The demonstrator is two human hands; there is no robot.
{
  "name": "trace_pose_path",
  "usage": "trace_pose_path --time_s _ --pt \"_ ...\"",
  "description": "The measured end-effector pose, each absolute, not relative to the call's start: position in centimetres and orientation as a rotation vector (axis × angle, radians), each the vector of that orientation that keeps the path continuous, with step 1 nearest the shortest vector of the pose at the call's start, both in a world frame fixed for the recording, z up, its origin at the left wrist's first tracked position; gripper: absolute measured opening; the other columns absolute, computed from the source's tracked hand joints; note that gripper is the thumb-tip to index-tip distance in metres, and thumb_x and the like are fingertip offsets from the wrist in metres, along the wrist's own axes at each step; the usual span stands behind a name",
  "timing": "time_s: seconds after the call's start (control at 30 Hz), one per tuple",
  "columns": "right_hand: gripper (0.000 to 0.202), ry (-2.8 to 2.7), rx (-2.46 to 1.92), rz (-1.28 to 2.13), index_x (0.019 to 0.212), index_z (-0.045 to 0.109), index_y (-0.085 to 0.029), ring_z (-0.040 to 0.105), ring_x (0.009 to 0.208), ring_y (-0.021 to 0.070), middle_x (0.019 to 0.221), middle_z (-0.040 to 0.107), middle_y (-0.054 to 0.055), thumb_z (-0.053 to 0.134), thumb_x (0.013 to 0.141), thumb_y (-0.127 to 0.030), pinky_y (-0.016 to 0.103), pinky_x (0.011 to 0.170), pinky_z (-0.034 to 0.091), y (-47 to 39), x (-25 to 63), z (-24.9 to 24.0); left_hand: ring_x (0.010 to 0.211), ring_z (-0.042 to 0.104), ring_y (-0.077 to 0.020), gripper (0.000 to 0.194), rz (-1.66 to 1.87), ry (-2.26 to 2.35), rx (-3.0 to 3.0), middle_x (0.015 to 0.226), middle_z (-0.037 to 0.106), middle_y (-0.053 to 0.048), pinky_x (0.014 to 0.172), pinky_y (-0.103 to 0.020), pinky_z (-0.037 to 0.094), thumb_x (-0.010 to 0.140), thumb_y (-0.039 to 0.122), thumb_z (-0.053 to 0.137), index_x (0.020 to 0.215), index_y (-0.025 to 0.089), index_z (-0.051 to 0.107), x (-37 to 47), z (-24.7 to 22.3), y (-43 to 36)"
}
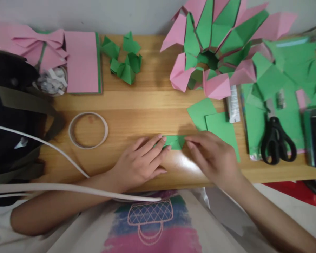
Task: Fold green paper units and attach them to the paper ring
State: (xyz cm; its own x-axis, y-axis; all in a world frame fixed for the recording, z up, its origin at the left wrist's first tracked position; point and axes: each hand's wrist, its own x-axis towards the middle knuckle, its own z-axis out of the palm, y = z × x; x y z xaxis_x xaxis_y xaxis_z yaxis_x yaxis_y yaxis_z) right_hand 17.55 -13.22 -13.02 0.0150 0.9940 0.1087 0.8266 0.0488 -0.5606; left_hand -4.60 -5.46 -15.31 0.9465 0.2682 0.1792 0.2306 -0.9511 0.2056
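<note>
A small folded piece of green paper [176, 141] lies on the wooden table between my hands. My left hand [144, 160] rests over its left end, fingers stretched out and pressing it down. At the right end, my right hand [213, 154] pinches the paper's edge between thumb and forefinger. Just beyond the right hand are two flat green paper squares [221, 128], one overlapping the other. Several small folded green paper pieces [126, 68] stand farther back, left of centre.
A large pink and green paper flower [213, 45] stands at the back. Black scissors [275, 140] lie on green sheets at right, near a white tube [233, 105]. At left are a tape roll [88, 130], a pink paper stack [83, 63] and a black bag [13, 123]. White cables [68, 188] cross my left arm.
</note>
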Motion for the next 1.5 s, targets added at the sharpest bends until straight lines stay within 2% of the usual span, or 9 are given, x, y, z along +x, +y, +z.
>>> trace_pose_path --time_s 0.1,0.2,0.37,0.53,0.7,1.0,1.23,1.43,1.5 --pt "0.032 -2.264 -1.684 0.121 0.122 0.063 -0.018 0.063 0.110 0.0291 0.118 0.069 0.016 0.059 0.092 -0.029 0.040 0.087 0.050 -15.7 17.0 -13.9 0.120 0.060 -0.0297 0.045 0.303 0.368 2.932 0.128 0.065 -0.018 0.096 -0.042 0.044 0.100 0.040 0.042 0.125 0.008 0.061 -4.6 -15.3 -5.5" --pt "0.043 -2.407 -1.715 0.051 0.134 0.056 -0.024 0.057 0.123 0.0308 0.133 0.061 0.016 0.054 0.094 -0.041 0.044 0.097 0.045 -17.0 16.3 -14.6 0.120 0.060 -0.0302 0.046 0.285 0.378 2.942 0.129 0.065 -0.018 0.096 -0.042 0.044 0.100 0.040 0.041 0.127 0.007 0.059 -4.6 -15.2 -5.6" --pt "0.048 -2.412 -1.749 0.026 0.135 0.056 -0.019 0.056 0.124 0.0277 0.134 0.062 0.015 0.050 0.096 -0.046 0.040 0.101 0.041 -17.2 16.1 -15.0 0.120 0.060 -0.0316 0.046 0.270 0.349 2.960 0.128 0.065 -0.019 0.096 -0.043 0.045 0.099 0.040 0.046 0.126 0.007 0.060 -4.6 -15.1 -5.4" --pt "0.052 -2.442 -1.788 -0.058 0.138 0.053 -0.017 0.057 0.123 0.0285 0.135 0.062 0.014 0.046 0.097 -0.049 0.044 0.101 0.040 -17.3 15.9 -14.9 0.120 0.060 -0.0323 0.047 0.262 0.337 2.982 0.127 0.065 -0.020 0.096 -0.043 0.045 0.097 0.042 0.049 0.125 0.006 0.061 -4.5 -15.1 -5.4" --pt "0.048 -2.435 -1.803 -0.079 0.134 0.055 -0.016 0.056 0.124 0.0276 0.136 0.062 0.012 0.043 0.099 -0.046 0.046 0.101 0.038 -17.5 15.6 -14.8 0.119 0.060 -0.0324 0.047 0.259 0.328 2.993 0.127 0.065 -0.020 0.095 -0.043 0.046 0.098 0.042 0.047 0.125 0.006 0.060 -4.5 -15.0 -5.4" --pt "0.051 -2.438 -1.827 -0.125 0.133 0.053 -0.003 0.052 0.128 0.0262 0.137 0.060 0.014 0.047 0.098 -0.040 0.045 0.103 0.037 -18.2 15.6 -14.5 0.119 0.061 -0.0331 0.048 0.261 0.323 2.990 0.128 0.064 -0.021 0.096 -0.044 0.047 0.097 0.042 0.049 0.126 0.005 0.060 -4.5 -15.0 -5.5" --pt "0.050 -2.308 -1.819 0.004 0.131 0.055 -0.002 0.053 0.127 0.0266 0.136 0.061 0.019 0.041 0.100 -0.040 0.043 0.104 0.037 -18.6 16.2 -15.4 0.121 0.059 -0.0342 0.049 0.254 0.322 3.003 0.130 0.063 -0.022 0.097 -0.046 0.048 0.098 0.043 0.047 0.127 0.004 0.059 -4.6 -15.1 -5.6" --pt "0.047 -2.350 -1.837 -0.032 0.138 0.052 -0.023 0.055 0.125 0.0293 0.137 0.059 0.017 0.048 0.096 -0.045 0.046 0.101 0.038 -18.5 16.0 -15.3 0.121 0.059 -0.0363 0.054 0.260 0.327 2.991 0.129 0.062 -0.024 0.098 -0.048 0.047 0.096 0.045 0.049 0.128 0.003 0.058 -4.6 -15.1 -5.8" --pt "0.049 -2.355 -1.856 -0.037 0.138 0.052 -0.023 0.055 0.124 0.0288 0.137 0.059 0.017 0.049 0.096 -0.047 0.046 0.102 0.037 -18.3 15.8 -15.2 0.122 0.058 -0.0363 0.054 0.251 0.332 3.000 0.129 0.062 -0.025 0.098 -0.048 0.047 0.096 0.046 0.048 0.128 0.003 0.058 -4.6 -15.0 -5.9"
